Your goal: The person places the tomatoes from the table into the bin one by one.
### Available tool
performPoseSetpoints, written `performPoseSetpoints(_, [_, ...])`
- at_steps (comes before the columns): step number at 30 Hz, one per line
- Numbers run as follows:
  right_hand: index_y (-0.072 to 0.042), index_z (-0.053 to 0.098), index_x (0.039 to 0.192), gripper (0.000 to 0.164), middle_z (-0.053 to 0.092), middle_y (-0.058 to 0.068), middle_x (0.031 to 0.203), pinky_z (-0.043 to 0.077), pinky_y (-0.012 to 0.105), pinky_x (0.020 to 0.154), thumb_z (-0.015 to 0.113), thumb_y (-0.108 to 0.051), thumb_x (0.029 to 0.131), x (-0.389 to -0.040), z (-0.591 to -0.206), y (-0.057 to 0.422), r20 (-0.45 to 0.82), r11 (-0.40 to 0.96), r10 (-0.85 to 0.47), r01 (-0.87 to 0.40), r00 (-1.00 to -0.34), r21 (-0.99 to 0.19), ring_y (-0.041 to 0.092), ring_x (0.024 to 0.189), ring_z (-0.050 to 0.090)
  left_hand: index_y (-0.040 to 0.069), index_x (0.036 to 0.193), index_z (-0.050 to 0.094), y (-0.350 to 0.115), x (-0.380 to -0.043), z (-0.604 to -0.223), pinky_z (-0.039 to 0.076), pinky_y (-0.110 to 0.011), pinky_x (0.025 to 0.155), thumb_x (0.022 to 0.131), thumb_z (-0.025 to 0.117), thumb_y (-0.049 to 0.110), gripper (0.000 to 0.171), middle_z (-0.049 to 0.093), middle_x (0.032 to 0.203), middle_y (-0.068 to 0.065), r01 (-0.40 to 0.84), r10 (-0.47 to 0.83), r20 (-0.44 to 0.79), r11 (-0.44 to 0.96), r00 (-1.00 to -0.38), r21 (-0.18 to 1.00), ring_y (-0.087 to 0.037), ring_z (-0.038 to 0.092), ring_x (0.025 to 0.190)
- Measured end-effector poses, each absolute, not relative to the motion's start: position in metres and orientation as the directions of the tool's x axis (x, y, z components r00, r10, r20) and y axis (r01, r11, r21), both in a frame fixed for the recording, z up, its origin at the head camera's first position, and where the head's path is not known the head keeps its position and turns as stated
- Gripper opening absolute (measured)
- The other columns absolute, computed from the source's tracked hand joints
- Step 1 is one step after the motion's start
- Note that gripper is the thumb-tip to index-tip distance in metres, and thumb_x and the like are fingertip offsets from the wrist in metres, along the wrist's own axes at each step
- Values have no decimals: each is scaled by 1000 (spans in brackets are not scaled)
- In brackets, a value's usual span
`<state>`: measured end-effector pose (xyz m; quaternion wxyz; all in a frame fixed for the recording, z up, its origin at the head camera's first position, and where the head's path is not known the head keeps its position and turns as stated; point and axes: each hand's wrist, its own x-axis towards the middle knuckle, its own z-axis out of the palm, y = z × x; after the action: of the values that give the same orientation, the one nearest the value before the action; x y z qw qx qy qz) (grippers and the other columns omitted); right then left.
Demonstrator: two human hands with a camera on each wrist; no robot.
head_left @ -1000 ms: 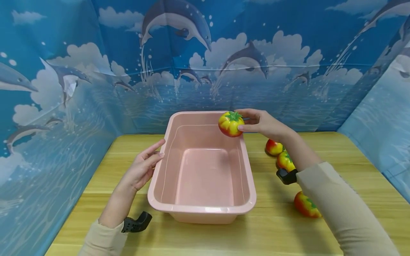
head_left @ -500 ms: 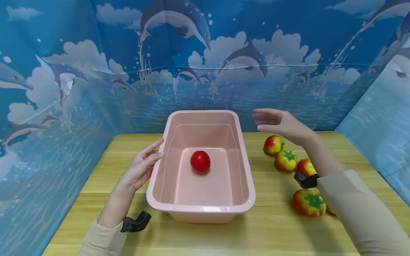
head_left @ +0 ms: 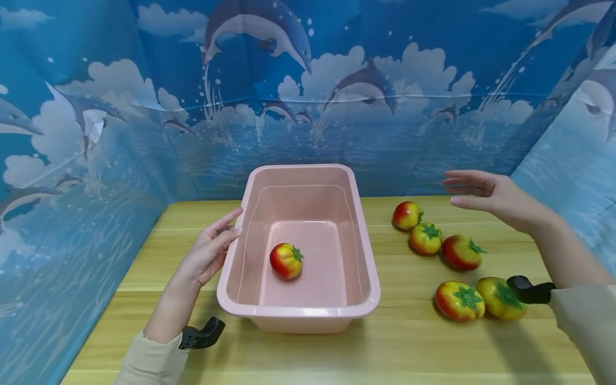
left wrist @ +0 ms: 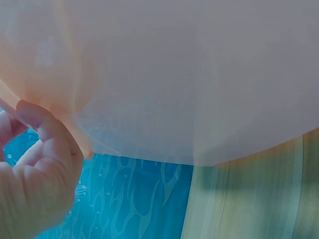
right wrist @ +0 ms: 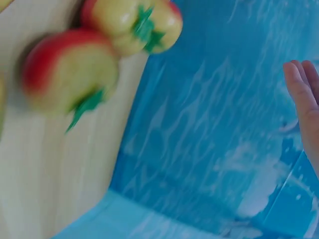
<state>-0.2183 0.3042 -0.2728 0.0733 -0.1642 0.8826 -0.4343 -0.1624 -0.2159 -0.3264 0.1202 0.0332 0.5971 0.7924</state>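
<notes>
A pink plastic basin point(head_left: 308, 312) stands on the wooden table, and a red-and-yellow toy tomato point(head_left: 286, 261) with a green leafy top lies on its floor, left of centre. My left hand point(head_left: 209, 251) is at the basin's left side, index finger extended, thumb and fingertips resting at the rim; the left wrist view shows the thumb point(left wrist: 37, 114) against the pink plastic. To the right, my right hand point(head_left: 495, 198) is raised over the table's far right part, fingers extended and nothing in them. Below and left of it lie several more toy tomatoes point(head_left: 425, 239).
Among the loose tomatoes, two side by side point(head_left: 460, 301) lie nearer the front, by the right wrist's black band point(head_left: 529, 290). A blue dolphin-print backdrop point(head_left: 308, 117) encloses the back and sides of the wooden table point(head_left: 409, 353).
My right hand let go of a tomato over the basin and moved right. The tomato dropped inside, rolling toward the left front with its leafy top turned into view. The left hand stayed at the rim.
</notes>
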Motion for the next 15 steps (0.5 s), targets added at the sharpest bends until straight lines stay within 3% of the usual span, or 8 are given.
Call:
performPoseSetpoints(9, [-11,27,147,58,40,-27,120,48,13,74,53,-17,95,-195,-300,361,-31,674,-284,-177,-958,-717,-17,102,44,7,149,21,-214,-162,-328,55,-28,77,96,44,4,58,57,95,-2,-163,235,-102,-256,-966,953,-11,64,87])
performPoseSetpoints(15, [-16,26,147,59,40,-32,118,51,17,72,53,-10,95,-178,-327,396,-56,664,-286,-156,-957,-732,-21,100,42,6,148,20,-215,-163,-328,55,-28,75,96,43,2,57,58,93,-2,-155,230,-94,-263,-969,952,-10,64,84])
